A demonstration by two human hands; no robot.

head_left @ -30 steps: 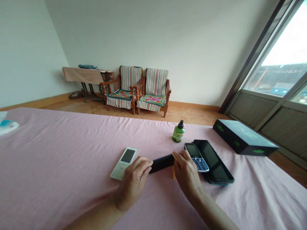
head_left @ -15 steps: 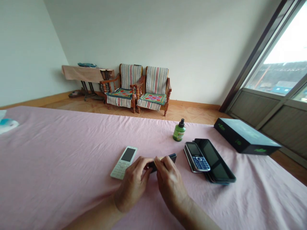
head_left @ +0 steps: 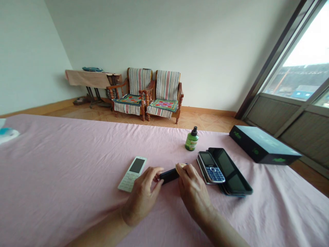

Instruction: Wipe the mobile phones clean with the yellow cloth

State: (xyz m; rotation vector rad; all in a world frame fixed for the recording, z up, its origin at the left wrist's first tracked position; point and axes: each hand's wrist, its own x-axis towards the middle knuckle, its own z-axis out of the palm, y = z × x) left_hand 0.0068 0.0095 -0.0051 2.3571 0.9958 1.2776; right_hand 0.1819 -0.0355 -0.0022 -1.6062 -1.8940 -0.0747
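My left hand point(head_left: 142, 195) grips the near end of a small black phone point(head_left: 168, 175) held on its edge over the pink cloth. My right hand point(head_left: 192, 192) is closed on a small yellowish piece point(head_left: 180, 166), which it presses against the far end of that phone. A white keypad phone point(head_left: 132, 173) lies flat just left of my left hand. A blue keypad phone point(head_left: 212, 166) and a large black phone point(head_left: 230, 171) lie side by side to the right of my right hand.
A green bottle with a black cap point(head_left: 192, 140) stands beyond the phones. A black box point(head_left: 263, 148) sits at the right edge of the pink-covered table point(head_left: 64, 164). A white and blue item point(head_left: 6, 133) lies far left. Two wooden chairs point(head_left: 147, 94) stand by the wall.
My right hand slid left along the black phone from its far end towards my left hand, then back right to the far end. My left hand kept its hold.
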